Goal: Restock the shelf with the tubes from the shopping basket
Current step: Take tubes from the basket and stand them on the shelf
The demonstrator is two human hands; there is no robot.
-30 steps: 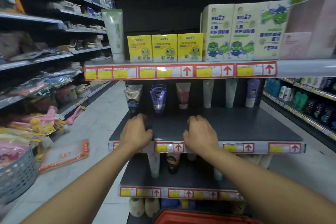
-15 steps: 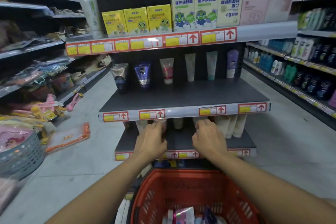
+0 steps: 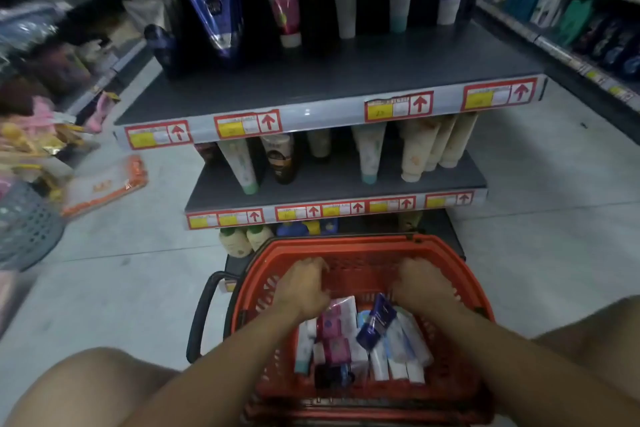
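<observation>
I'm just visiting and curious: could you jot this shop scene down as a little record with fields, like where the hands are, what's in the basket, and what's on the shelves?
place: shop aisle, end shelf unit
basket: red, on the floor before the shelves
basket contents: tubes and small packs, lying in a heap
left hand: inside the basket, over the packs; grip unclear
right hand: inside the basket, near the far wall; grip unclear
upper shelf: few tubes at the back, front bare
lower shelf: tubes standing cap down
task stage: reaching for stock

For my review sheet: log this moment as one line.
phase: reaching into red basket | left hand: above tubes, holds nothing | right hand: same | shelf: awaiting restock
</observation>
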